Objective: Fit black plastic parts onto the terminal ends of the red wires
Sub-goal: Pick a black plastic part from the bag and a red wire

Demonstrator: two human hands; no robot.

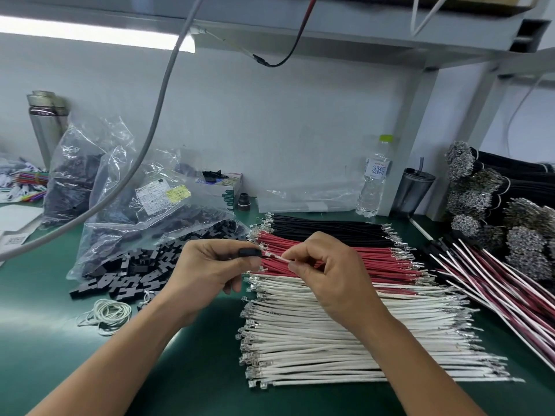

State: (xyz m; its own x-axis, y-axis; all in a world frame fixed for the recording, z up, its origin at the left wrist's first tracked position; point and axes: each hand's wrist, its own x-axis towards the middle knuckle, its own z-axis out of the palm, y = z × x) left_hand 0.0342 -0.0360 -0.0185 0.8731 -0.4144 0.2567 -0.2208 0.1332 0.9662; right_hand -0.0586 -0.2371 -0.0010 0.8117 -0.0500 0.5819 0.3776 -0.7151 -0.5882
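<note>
My left hand (207, 265) pinches a small black plastic part (250, 253) between thumb and fingers. My right hand (327, 271) pinches a thin wire (279, 257) whose metal terminal end touches the opening of the black part; the wire looks whitish in the glare. Beneath both hands lies a flat row of red wires (372, 261), with black wires (327, 229) behind it and white wires (330, 334) in front. A heap of loose black plastic parts (135, 274) spills out of a clear bag (144, 211) at the left.
Rubber bands (108, 313) lie on the green mat (45, 310) near the black parts. Finished red, white and black harnesses (504, 286) and bundles of black wires (495, 190) fill the right. A water bottle (374, 181), a dark cup (413, 190) and a thermos (45, 127) stand at the back.
</note>
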